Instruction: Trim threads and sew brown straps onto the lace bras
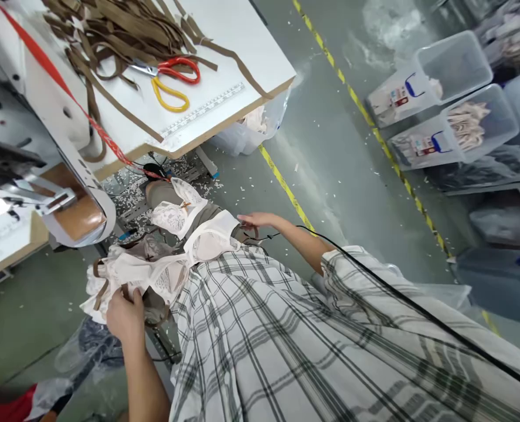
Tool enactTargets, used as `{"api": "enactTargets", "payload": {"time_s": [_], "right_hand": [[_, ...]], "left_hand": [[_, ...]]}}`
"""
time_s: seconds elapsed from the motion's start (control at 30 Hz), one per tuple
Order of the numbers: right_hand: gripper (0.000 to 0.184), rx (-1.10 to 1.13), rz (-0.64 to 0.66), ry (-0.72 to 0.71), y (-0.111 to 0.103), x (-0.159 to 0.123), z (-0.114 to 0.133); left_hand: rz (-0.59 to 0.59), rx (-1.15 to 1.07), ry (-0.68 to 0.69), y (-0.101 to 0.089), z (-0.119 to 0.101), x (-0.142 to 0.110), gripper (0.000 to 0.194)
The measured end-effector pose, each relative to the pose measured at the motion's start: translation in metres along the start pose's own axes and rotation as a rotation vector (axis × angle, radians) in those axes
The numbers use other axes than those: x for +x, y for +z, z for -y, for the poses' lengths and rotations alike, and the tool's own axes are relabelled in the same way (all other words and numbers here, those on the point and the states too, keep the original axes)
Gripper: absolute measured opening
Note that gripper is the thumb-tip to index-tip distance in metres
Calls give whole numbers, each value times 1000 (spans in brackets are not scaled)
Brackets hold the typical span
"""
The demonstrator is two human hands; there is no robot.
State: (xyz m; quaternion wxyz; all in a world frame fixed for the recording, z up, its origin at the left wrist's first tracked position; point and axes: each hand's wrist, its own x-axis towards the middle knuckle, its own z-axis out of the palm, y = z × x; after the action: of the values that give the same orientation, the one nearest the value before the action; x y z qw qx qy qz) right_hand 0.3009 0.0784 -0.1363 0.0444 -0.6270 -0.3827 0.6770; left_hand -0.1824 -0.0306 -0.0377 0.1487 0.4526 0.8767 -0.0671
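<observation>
White lace bras (211, 237) with brown straps lie across my lap, some cups overlapping. At their near-left end, my left hand (126, 313) is closed, thumb and fingers pinching the white fabric next to a brown strap. My right hand (256, 221) is beside the far-right end of the bras. Its fingers are partly curled near a thin brown loop; what they hold is too small to make out. Another lace cup (178, 211) rests on my leg in front of the table.
A white table (224, 35) holds brown straps (132, 29), scissors with red and yellow handles (172, 85), and a printed ruler (204, 111). A sewing machine (72, 158) stands at left. Plastic bins (453, 67) are at right. A black cable (374, 281) crosses my sleeve.
</observation>
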Motion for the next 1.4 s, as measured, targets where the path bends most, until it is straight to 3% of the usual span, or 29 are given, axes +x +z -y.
{"api": "enactTargets", "payload": {"time_s": [0.1, 0.2, 0.27, 0.4, 0.5, 0.6, 0.77, 1.03, 1.4], "right_hand": [[61, 70, 187, 39, -2, -12, -1], [60, 159, 233, 5, 0, -22, 1], [60, 231, 185, -59, 1, -28, 5], [55, 356, -26, -240, -1, -48, 25], [46, 393, -130, -376, -6, -72, 51], [39, 398, -148, -471, -7, -97, 81], [35, 399, -78, -625, 3, -125, 117], [28, 350, -3, -795, 15, -151, 144], [24, 249, -23, -834, 18, -161, 158]], "left_hand": [[104, -139, -123, -1, -1, 7, 50], [110, -277, -137, 0, 3, 14, 27], [106, -405, -140, -1, 5, 15, 25], [66, -670, -132, -11, 5, 8, 40], [36, -984, -139, -26, 1, 1, 43], [18, -1208, -145, -41, -6, -4, 39], [14, -1287, -108, -58, -18, -13, 31], [-5, -1329, -68, -72, -21, -25, 32], [-1, -1308, -72, -76, -24, -29, 30]]}}
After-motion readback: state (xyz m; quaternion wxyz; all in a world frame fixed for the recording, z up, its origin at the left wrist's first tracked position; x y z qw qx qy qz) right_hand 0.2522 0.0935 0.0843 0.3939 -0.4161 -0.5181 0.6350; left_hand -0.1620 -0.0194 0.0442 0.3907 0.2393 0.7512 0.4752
